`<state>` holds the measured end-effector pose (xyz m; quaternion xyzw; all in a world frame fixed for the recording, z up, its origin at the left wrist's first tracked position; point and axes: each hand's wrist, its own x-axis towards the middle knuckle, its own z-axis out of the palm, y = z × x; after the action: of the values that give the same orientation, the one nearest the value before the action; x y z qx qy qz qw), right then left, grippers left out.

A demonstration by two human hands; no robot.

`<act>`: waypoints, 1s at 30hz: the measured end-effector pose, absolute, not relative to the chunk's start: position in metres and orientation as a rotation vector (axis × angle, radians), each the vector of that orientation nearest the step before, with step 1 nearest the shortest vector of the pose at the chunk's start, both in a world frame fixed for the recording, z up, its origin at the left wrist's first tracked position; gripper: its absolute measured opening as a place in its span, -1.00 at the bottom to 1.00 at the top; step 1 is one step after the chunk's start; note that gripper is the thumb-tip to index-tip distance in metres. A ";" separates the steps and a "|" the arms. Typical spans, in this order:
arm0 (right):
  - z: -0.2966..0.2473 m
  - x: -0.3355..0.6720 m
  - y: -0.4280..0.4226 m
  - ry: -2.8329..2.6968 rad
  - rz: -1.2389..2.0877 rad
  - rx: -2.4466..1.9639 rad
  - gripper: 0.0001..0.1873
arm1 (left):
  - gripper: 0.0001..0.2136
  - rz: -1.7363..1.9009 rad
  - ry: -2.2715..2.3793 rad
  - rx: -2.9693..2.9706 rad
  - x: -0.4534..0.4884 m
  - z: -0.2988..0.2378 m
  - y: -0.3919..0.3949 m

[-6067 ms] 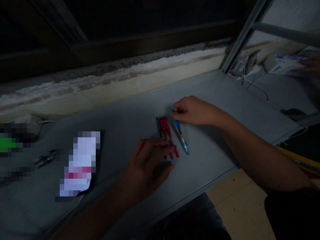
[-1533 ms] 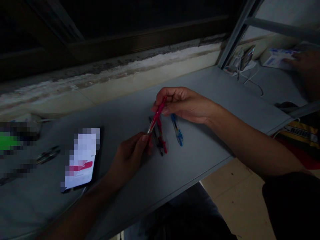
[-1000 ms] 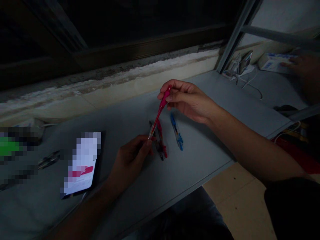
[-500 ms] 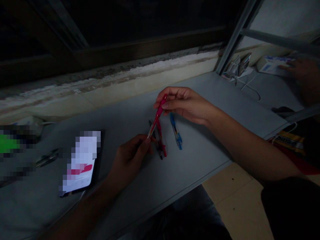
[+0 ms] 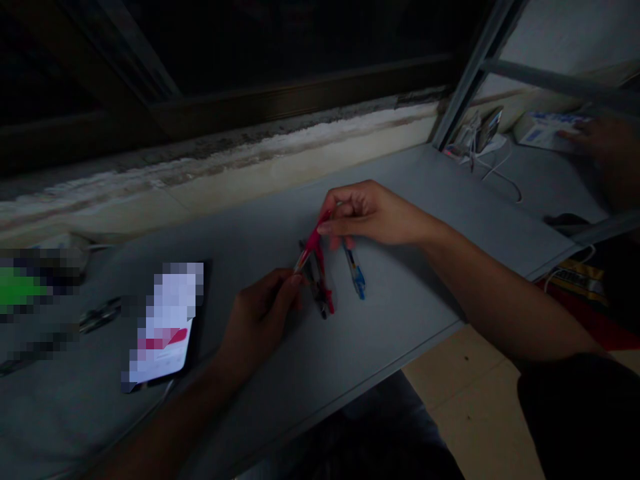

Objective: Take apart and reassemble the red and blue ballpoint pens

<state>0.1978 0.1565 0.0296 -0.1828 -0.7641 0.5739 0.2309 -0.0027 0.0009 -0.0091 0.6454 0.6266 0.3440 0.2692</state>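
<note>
Grey surface (image 5: 400, 293), spanning the frame. Phone (image 5: 165, 327), screen pixelated, lay left of centre. Another person's hand (image 5: 597, 143) rested on a white box (image 5: 543, 130), upper right. Left hand (image 5: 260, 327) and right hand (image 5: 375, 213) both pinched one red pen (image 5: 315, 243) at centre, one at each end. Beneath it lay a dark pen (image 5: 311, 273) and a second red pen (image 5: 325, 297), side by side; blue pen (image 5: 356, 280) just right of them.
</note>
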 end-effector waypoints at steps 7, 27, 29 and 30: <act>0.030 0.200 0.155 -2.140 1.458 -0.484 -0.69 | -0.64 0.905 1.696 1.750 -0.003 -0.009 0.001; 0.032 0.203 0.159 -2.399 1.294 -0.527 -0.53 | -0.63 0.845 1.712 1.789 -0.001 -0.008 -0.001; 0.030 0.202 0.158 -2.410 1.294 -0.580 -0.46 | -0.64 0.841 1.739 1.858 -0.001 -0.009 -0.003; 0.030 0.201 0.157 -2.415 1.313 -0.595 -0.44 | -0.66 0.857 1.755 1.911 -0.001 -0.011 -0.005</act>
<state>0.2014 0.1574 0.0301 -0.2085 -0.8470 0.4607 0.1638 -0.0010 -0.0048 -0.0106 0.6849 0.6287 0.3071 0.2031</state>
